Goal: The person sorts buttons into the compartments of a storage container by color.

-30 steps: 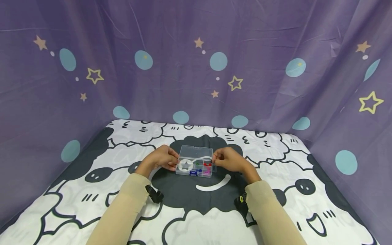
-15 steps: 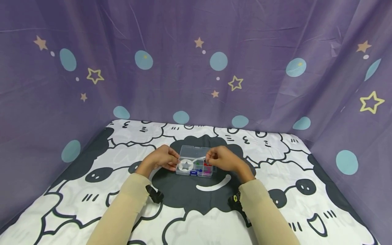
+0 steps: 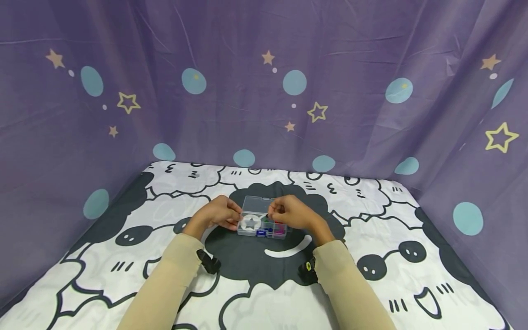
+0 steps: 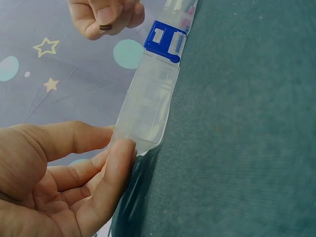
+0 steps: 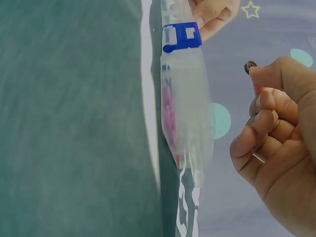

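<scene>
A clear plastic compartment box stands on the patterned cloth, its lid raised at the back and its blue latch facing front. My left hand pinches the box's left end between thumb and fingers, as the left wrist view shows close up. Above the compartments, my right hand holds a small dark brown button between thumb and forefinger. Small pink pieces lie in the right-hand compartments. Part of the lid and the back compartments are hidden behind my right hand.
The tabletop is covered by a black-and-white cloth with cartoon sheep. A purple curtain with stars and blue dots hangs behind it and along both sides.
My right hand has moved left from the box's right end to over its middle, carrying the button. The left hand and the box have stayed in place.
</scene>
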A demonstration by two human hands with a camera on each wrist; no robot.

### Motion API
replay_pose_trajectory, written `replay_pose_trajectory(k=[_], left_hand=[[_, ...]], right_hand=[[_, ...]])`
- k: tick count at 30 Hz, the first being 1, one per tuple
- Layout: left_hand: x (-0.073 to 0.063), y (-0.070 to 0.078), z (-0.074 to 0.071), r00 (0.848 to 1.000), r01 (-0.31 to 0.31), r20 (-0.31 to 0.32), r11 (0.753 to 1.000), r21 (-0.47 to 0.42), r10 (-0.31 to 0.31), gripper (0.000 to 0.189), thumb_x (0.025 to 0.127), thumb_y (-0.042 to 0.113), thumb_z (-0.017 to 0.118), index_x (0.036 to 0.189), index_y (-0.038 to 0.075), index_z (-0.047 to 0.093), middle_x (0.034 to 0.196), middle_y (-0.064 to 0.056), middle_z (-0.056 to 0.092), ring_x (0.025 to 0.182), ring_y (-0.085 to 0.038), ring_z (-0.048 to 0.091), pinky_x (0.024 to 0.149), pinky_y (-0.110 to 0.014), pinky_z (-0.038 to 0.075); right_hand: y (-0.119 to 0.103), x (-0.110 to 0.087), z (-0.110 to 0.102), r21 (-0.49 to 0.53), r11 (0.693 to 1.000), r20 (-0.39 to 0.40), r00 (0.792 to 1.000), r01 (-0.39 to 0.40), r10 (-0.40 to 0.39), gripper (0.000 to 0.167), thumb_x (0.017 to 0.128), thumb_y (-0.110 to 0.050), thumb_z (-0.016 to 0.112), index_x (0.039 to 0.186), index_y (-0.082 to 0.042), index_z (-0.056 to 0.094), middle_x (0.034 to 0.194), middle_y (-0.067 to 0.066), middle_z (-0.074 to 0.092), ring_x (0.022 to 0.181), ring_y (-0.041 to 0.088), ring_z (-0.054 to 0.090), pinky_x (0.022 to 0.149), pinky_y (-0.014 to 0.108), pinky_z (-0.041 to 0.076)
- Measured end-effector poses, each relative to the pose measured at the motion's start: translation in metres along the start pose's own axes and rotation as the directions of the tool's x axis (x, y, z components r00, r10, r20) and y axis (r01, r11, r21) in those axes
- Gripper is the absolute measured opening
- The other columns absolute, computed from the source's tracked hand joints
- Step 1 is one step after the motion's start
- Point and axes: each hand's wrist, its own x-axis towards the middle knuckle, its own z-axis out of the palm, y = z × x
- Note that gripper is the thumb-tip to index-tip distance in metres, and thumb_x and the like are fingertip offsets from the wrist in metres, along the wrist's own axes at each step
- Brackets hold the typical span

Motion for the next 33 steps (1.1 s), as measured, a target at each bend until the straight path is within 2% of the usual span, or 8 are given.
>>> replay_pose_trajectory(k=[22,33], left_hand=[[-0.002,0.003,0.001,1.0,0.001,0.012,1.0,0.001,-0.001,0.031,0.09,-0.007,0.07,0.118,-0.016,0.062,0.089,-0.015,0.065,0.072,-0.021,0.065,0.068,-0.036,0.066],[-0.003,0.004,0.0,1.0,0.016,-0.001,1.0,-0.008,-0.016,0.03,0.089,-0.007,0.071,0.117,-0.015,0.064,0.089,-0.015,0.065,0.071,-0.021,0.066,0.068,-0.036,0.066]], right_hand=[[-0.01,0.014,0.013,0.013,0.999,0.039,0.998,0.05,-0.051,0.008,0.096,-0.005,0.065,0.095,-0.007,0.072,0.073,-0.004,0.064,0.058,0.006,0.05,0.052,0.022,0.045],[-0.014,0.017,0.016,-0.003,0.999,0.05,0.998,0.042,-0.041,0.008,0.096,-0.003,0.065,0.095,0.0,0.073,0.071,-0.004,0.063,0.057,0.005,0.048,0.052,0.021,0.042]])
